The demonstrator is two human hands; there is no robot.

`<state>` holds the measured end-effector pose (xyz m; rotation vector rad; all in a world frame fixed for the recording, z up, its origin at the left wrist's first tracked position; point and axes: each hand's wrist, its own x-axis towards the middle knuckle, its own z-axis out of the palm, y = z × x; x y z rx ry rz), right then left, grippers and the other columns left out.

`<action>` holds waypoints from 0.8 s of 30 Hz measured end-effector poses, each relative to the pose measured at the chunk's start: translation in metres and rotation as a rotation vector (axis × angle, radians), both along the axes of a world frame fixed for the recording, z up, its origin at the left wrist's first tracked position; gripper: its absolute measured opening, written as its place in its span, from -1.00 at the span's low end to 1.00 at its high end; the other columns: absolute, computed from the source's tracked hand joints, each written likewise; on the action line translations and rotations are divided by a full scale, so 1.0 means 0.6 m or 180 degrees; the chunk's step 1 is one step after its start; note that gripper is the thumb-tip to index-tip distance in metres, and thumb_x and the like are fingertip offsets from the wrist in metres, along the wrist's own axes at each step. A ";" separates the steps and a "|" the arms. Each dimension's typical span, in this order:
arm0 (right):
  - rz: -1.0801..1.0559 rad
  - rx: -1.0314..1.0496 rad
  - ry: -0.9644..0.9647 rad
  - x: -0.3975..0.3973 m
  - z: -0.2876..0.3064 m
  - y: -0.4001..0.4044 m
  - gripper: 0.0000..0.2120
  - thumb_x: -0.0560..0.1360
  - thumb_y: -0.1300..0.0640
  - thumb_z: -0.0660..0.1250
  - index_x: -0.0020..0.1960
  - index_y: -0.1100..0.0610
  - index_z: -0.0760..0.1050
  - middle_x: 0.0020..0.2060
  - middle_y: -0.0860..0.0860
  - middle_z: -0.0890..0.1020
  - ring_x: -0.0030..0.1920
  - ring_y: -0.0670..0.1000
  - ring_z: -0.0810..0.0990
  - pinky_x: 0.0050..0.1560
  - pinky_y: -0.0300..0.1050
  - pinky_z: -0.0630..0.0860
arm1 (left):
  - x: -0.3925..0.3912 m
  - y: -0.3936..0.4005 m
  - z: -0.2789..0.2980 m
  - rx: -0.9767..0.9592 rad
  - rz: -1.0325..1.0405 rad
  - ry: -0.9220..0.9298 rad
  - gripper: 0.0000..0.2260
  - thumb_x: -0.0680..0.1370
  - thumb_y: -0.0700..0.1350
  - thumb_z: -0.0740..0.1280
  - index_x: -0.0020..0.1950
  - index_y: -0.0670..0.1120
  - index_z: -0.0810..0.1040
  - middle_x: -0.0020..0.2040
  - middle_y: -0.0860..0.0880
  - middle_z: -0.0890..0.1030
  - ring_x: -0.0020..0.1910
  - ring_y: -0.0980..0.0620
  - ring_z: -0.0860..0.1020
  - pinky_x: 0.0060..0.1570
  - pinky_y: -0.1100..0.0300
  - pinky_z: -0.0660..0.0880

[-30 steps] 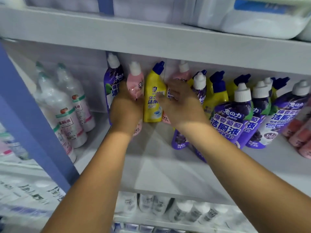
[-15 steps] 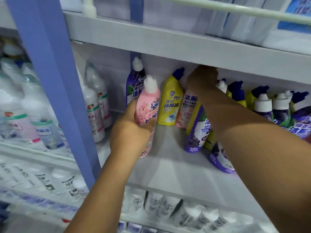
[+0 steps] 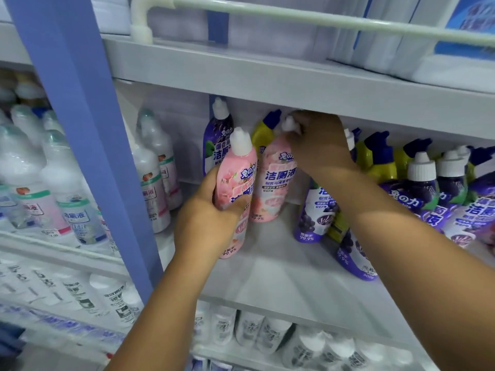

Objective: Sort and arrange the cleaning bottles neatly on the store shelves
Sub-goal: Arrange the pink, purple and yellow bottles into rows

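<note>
My left hand (image 3: pixel 211 210) grips a pink bottle with a white cap (image 3: pixel 237 170) around its middle, holding it just above the grey shelf (image 3: pixel 281 269). My right hand (image 3: pixel 318 145) holds a second pink bottle (image 3: pixel 276 183) by its white cap, right beside the first. Behind them stand a purple bottle (image 3: pixel 217 140) and a yellow bottle with a blue cap (image 3: pixel 263 135) at the shelf's back. More purple bottles (image 3: pixel 313 215) and yellow ones (image 3: pixel 380 162) crowd the right half, some leaning.
A blue upright post (image 3: pixel 77 129) divides this bay from the left bay of clear white bottles (image 3: pixel 67 196). The shelf above (image 3: pixel 267 76) hangs low over my right hand, with a white rail (image 3: pixel 294 17) on it. White bottles fill the shelf below (image 3: pixel 267 336).
My right hand has come out from the back of the shelf holding the second pink bottle by its cap, bringing it next to the pink bottle in my left hand. The view has moved closer.
</note>
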<state>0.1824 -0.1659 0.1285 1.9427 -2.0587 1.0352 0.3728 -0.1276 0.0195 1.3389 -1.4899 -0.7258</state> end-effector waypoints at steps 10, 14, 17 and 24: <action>0.0344 -0.0707 0.0024 -0.011 -0.031 0.118 -0.90 0.56 0.09 0.40 0.03 0.11 0.63 -0.10 -0.02 0.51 -0.08 0.04 0.51 -0.07 -0.17 0.36 | 0.027 0.010 -0.024 0.0296 -0.0756 0.0885 -0.74 0.50 -0.08 0.52 0.13 0.16 0.60 0.03 0.17 0.73 0.02 0.18 0.70 0.09 0.04 0.63; 0.0403 -0.0370 -0.1161 -0.024 -0.075 0.154 -0.71 0.47 -0.04 0.49 0.15 -0.07 0.54 0.00 -0.15 0.57 -0.09 -0.23 0.56 -0.10 -0.35 0.47 | 0.019 0.021 -0.066 0.0353 -0.0938 0.0817 -0.67 0.43 0.03 0.52 0.11 0.34 0.57 0.10 0.16 0.72 0.09 0.14 0.69 0.07 0.05 0.60; 0.0963 0.0643 -0.2642 -0.031 -0.143 0.172 -0.50 0.39 0.16 0.60 0.20 -0.14 0.47 0.01 -0.11 0.72 0.01 -0.19 0.68 0.08 -0.11 0.62 | 0.018 0.034 -0.096 0.0447 -0.0920 0.0668 -0.56 0.45 -0.15 0.58 0.13 0.29 0.54 0.06 0.19 0.71 0.05 0.17 0.68 0.00 0.17 0.63; 0.0920 0.0652 -0.2992 -0.062 -0.215 0.194 -0.58 0.39 0.27 0.57 0.19 0.03 0.58 0.10 -0.01 0.73 0.15 0.03 0.69 0.25 0.19 0.58 | -0.012 0.048 -0.097 0.0714 -0.1076 0.1005 -0.54 0.25 0.00 0.65 0.08 0.22 0.63 0.04 0.07 0.75 0.04 0.05 0.72 0.02 0.05 0.60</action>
